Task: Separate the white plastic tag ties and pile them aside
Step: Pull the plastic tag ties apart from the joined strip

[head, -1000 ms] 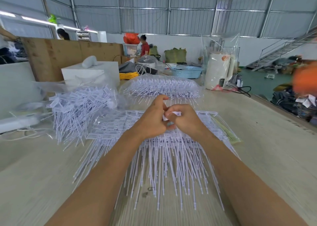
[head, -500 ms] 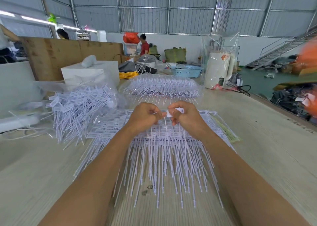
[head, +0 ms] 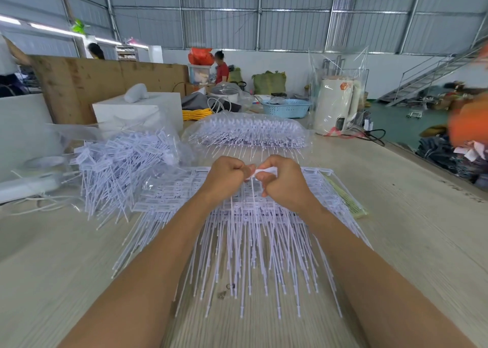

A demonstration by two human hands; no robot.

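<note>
1. Both hands sit mid-frame, knuckles nearly touching: left hand (head: 227,178) and right hand (head: 284,182) each pinch one white tag tie (head: 265,172).
2. Joined ties (head: 253,229) fan out underneath on the table (head: 396,229).
3. Loose pile (head: 118,163) sits centre-left.
4. Bagged ties (head: 248,131) just above the hands.

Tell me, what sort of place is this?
Probably a warehouse or workshop floor: a corrugated metal roof overhead, a metal staircase at the side, and bagged white tag ties heaped on a long worktable.
</note>
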